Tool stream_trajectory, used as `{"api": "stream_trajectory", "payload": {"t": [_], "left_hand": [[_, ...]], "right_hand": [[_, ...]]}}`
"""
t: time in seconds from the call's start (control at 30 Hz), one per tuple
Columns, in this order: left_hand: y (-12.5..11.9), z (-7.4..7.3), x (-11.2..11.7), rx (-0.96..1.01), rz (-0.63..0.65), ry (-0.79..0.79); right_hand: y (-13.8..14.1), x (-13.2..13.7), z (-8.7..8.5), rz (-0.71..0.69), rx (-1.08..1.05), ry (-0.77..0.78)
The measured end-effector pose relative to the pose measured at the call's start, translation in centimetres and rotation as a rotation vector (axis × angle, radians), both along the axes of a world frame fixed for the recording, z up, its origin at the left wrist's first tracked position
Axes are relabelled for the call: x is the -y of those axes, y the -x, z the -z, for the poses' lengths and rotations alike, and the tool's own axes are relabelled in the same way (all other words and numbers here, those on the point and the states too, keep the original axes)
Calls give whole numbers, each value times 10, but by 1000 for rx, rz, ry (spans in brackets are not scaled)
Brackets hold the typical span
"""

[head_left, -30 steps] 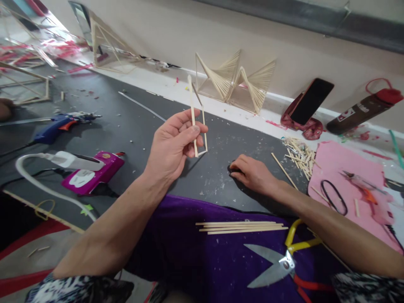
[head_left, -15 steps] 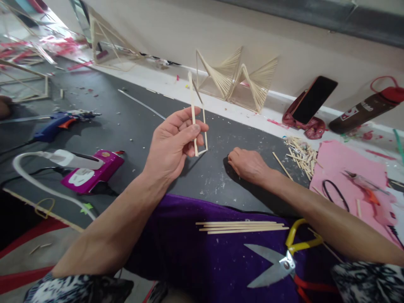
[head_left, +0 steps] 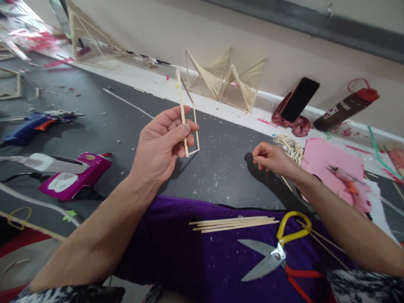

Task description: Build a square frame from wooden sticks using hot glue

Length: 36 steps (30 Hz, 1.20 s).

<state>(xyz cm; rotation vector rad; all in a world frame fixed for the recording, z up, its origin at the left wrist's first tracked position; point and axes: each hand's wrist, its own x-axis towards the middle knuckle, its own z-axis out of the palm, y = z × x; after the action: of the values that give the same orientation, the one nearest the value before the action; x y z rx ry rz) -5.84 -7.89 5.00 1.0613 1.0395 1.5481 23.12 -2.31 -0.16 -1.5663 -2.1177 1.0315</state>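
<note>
My left hand [head_left: 162,145] is raised over the dark mat [head_left: 126,126], pinching a small frame of thin wooden sticks [head_left: 188,113] upright between thumb and fingers. My right hand [head_left: 274,159] is lifted just off the mat to the right, with its fingers pinched together; whatever they hold is too small to make out. Right behind it lies a pile of short stick offcuts [head_left: 292,147]. On the purple cloth [head_left: 189,261] on my lap lie a few long sticks [head_left: 233,224] and large scissors [head_left: 277,252] with yellow and red handles.
A magenta glue gun [head_left: 74,179] and a blue glue gun [head_left: 31,124] lie at left. Finished stick models [head_left: 225,78] lean on the wall. A phone [head_left: 298,100], a bottle [head_left: 345,107] and a pink sheet [head_left: 334,164] with small snips sit at right.
My right hand rose off the mat and drew right toward the offcut pile, its fingers pinching. The left hand kept holding the stick frame. The view shifted slightly rightward.
</note>
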Motion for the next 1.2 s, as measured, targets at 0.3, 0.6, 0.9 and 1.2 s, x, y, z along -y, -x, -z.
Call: {"api": "stream_trajectory", "payload": {"t": [0.3, 0.6, 0.9, 1.2], "left_hand": [[-4, 2, 0, -12, 11, -17], [-1, 3, 0, -20, -10, -41], [0, 4, 0, -20, -10, -41], [0, 4, 0, 12, 23, -40]], "right_hand": [[15, 14, 14, -471, 442, -442], [56, 26, 8, -417, 429, -386], [98, 40, 0, -771, 658, -529], [108, 33, 1, -649, 688, -522]]}}
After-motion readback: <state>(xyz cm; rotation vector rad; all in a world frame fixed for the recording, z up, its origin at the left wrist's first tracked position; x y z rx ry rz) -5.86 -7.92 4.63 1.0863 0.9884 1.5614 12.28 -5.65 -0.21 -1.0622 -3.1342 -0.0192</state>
